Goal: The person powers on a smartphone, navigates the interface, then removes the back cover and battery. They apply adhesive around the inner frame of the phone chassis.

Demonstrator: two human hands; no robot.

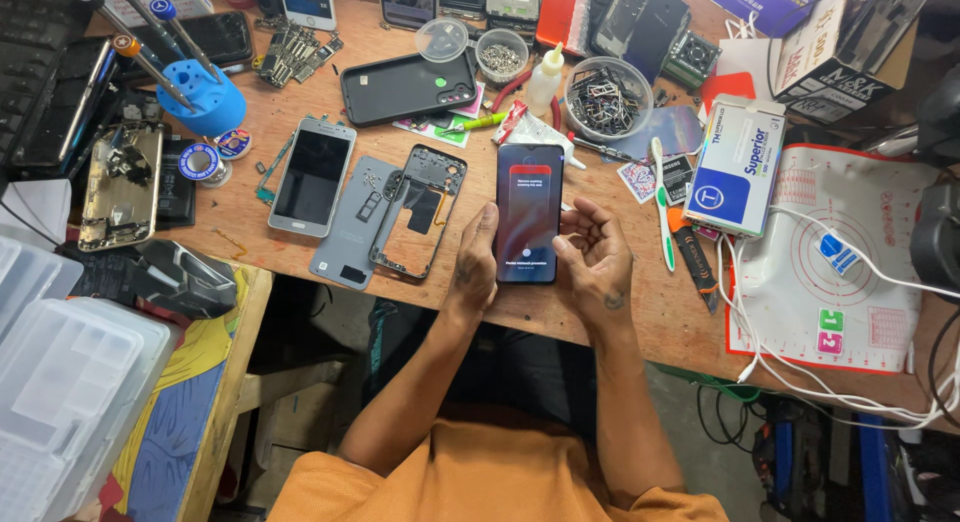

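Observation:
A dark smartphone (529, 212) with a lit screen lies flat on the wooden workbench (660, 312) near its front edge. My left hand (475, 262) rests against the phone's left side, thumb along the edge. My right hand (595, 257) sits at the phone's right side with fingers curled and the thumb reaching toward the lower screen. Just left of my left hand lie an opened phone frame (420, 212), a grey back cover (350, 227) and a silver phone (312, 175) with a dark screen.
A blue screwdriver stand (205, 94) is at the back left. Small parts bowls (607, 97), a glue bottle (545, 80) and a black phone case (408, 85) sit behind. A white-and-blue box (738, 167), a toothbrush (662, 207), a white mat (840, 262) and white cables (800, 372) are on the right. Clear plastic boxes (70, 382) stand lower left.

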